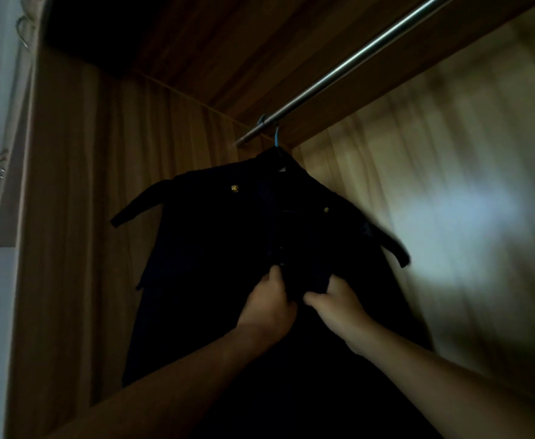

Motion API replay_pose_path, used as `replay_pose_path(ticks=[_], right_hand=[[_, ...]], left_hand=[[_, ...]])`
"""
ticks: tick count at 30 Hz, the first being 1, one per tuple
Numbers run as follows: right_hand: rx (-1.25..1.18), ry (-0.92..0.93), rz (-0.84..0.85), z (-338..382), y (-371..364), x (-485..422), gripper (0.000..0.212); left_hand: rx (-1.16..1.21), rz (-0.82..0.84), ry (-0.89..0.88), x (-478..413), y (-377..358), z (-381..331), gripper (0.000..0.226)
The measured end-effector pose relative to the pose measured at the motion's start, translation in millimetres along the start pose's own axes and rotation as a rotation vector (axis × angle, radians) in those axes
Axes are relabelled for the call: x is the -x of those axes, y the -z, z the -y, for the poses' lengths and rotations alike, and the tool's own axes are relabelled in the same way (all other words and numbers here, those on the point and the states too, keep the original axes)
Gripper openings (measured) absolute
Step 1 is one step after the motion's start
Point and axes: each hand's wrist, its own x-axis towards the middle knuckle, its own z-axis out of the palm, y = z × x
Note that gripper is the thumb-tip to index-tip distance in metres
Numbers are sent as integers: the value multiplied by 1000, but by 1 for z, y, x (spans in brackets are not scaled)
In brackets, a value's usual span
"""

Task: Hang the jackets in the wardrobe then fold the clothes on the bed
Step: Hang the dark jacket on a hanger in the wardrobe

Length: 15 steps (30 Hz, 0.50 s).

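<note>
Fingers of the left hand [267,307] and right hand [336,304] pinch the front of the dark jacket [228,223] (gold buttons showing). It hangs by a blue hanger [276,139] on the wardrobe rail [355,63]. A hard tug could drag it off the hanger.

The jacket [222,236] is lost in shadow lower down and cut by the bottom edge. Only the blue hook of its hanger [276,139] shows. Fingertips of the left hand [267,307] and right hand [339,307] are buried in its cloth. The rail [348,63] runs off the top edge; the wardrobe wall [449,185] is blurred.
</note>
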Motion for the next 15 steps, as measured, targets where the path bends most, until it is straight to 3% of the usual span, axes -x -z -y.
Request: replay_pose_path(ticks=[2, 6, 8, 13, 15], right_hand=[[359, 134, -28, 4, 3, 5, 13], [618, 182, 18, 14, 8, 13, 17], [590, 150, 6, 13, 13, 18, 18], [130, -50, -132, -31, 7, 56, 40], [179, -102, -62, -51, 2, 73, 32]], left_hand=[[-239, 103, -73, 5, -8, -4, 49], [-190, 189, -78, 12, -11, -7, 37], [-151, 170, -63, 14, -10, -6, 35], [-131, 255, 39, 39, -20, 7, 38], [-153, 287, 16, 50, -31, 11, 36]])
